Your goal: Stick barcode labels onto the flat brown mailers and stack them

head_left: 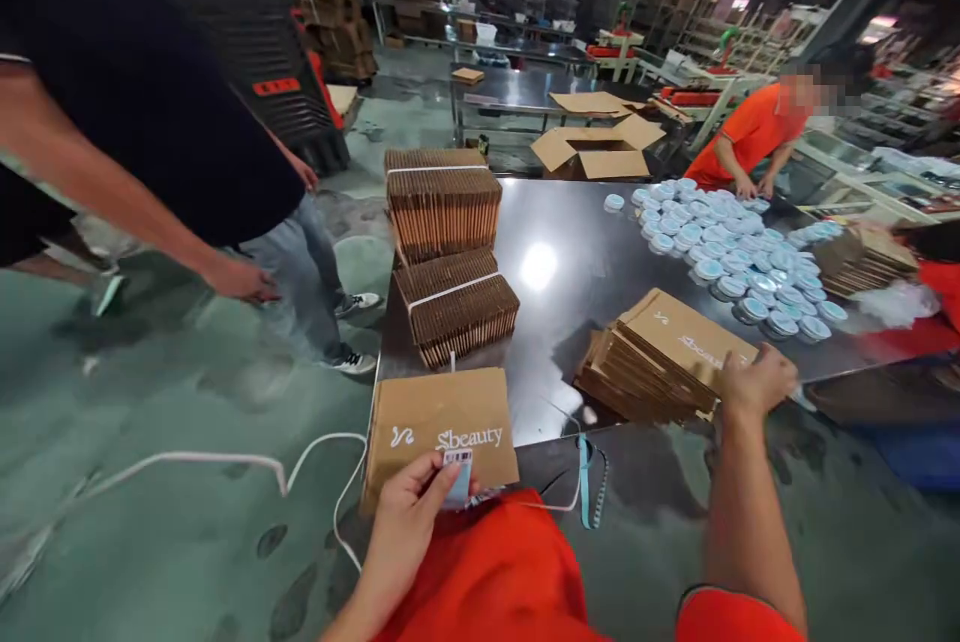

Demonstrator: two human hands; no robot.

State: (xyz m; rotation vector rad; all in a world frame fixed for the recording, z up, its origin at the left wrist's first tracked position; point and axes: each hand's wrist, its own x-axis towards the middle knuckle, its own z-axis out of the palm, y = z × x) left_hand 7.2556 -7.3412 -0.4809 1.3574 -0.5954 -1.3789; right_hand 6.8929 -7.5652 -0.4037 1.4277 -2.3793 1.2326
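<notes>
Far left, a bystander's arm, not the wearer's. Two strapped bundles of flat boxes unopened on the dark table. Left hand pinches a small label against a flat box at the near edge. Right hand, fingers curled, rests on a loose stack. Many round tins far right are unboxed: judged early, most remains.
</notes>
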